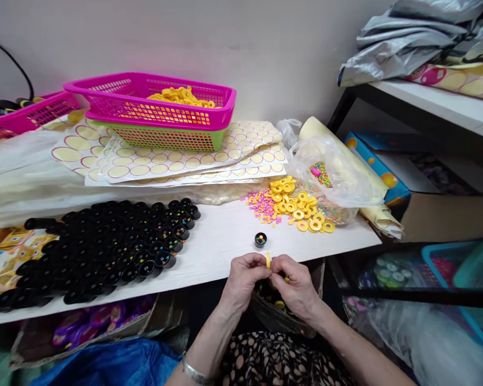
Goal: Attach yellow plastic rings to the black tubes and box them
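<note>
Near the front edge of the table, my left hand (243,276) pinches a thin yellow ring (268,260), seen edge-on. My right hand (295,284) is closed, its fingertips pressed to the ring's other side; a bit of yellow also shows by its fingers. Just beyond them a small round black cup (261,239) stands upright with coloured bits inside. Loose yellow rings (301,206) lie in a heap past it, beside scattered pink and yellow beads (262,206). To the left, many black cups (116,246) stand packed together, several with coloured bits in them.
A pink basket (153,120) of yellow pieces sits in a green one on printed sheets (153,163). A clear plastic bag (338,171) of beads lies at right. Below my hands is a dark container (279,316); a shelf (446,99) juts in at right.
</note>
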`<control>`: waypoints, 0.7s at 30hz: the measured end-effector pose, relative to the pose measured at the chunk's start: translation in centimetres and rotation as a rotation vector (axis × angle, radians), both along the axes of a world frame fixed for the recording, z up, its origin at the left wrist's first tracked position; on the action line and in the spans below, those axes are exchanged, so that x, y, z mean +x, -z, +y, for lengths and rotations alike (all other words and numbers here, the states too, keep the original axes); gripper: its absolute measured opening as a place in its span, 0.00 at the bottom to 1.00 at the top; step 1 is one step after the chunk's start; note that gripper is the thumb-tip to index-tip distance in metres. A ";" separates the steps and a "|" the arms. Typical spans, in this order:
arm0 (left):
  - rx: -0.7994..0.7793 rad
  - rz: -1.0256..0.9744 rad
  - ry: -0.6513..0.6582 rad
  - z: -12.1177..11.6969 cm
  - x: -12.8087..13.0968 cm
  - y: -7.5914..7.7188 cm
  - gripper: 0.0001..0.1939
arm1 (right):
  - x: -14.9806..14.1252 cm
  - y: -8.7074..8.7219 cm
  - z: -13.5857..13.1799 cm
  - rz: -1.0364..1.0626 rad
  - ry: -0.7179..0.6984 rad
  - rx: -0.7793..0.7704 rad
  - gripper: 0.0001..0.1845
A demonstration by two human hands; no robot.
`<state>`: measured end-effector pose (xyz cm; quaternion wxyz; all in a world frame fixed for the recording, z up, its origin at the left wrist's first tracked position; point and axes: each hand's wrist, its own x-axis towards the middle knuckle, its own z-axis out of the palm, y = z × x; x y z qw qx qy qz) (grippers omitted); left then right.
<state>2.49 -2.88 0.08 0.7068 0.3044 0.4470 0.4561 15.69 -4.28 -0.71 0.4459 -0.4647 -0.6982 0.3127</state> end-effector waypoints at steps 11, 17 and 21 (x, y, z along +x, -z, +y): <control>-0.101 -0.074 -0.094 -0.5 0.3 0.5 0.09 | -0.8 0.6 -1.1 -0.038 0.012 0.079 0.10; -0.046 -0.058 -0.107 -0.9 0.3 -0.6 0.10 | -1.0 -0.6 -0.4 -0.166 0.042 0.021 0.11; 0.043 0.107 -0.185 0.3 -0.4 -0.4 0.13 | -0.6 -1.0 1.7 -0.185 0.092 0.023 0.11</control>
